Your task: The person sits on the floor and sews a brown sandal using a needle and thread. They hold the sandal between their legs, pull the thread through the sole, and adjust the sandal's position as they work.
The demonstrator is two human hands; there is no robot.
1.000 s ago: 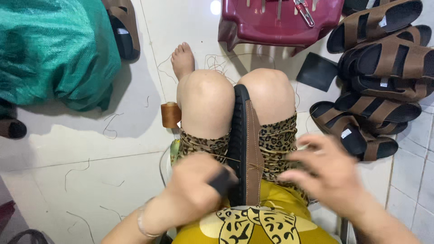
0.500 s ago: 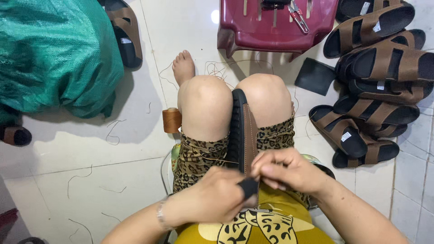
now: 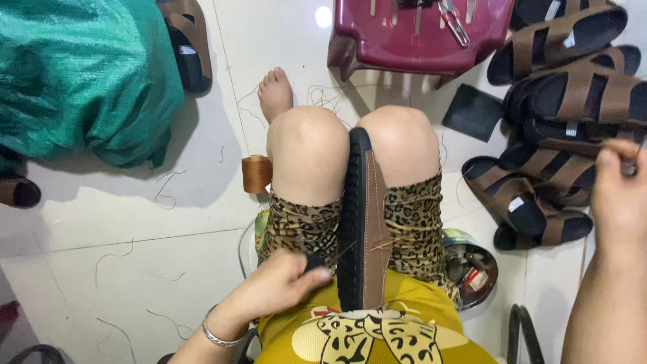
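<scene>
A green sack [image 3: 81,74] slumps at the left. Her left hand [image 3: 280,290] is closed around a small dark tool, bracing the sandal sole [image 3: 364,222] clamped upright between her knees (a makeshift vice). The right hand [image 3: 620,195], pinched shut, draws thread taut. Finished sandals [image 3: 566,101] crowd the right.

Bright, even indoor light from overhead. Hard glare spot on the glossy floor tiles [image 3: 168,229] at top centre, next to the maroon plastic stool [image 3: 418,34]. Soft shadow under the green sack [image 3: 81,74], upper left, spreading right and down. Right hand [image 3: 623,195] at right edge is motion-blurred. Centre is sharp; mild wide-angle stretch at the frame edges.
</scene>
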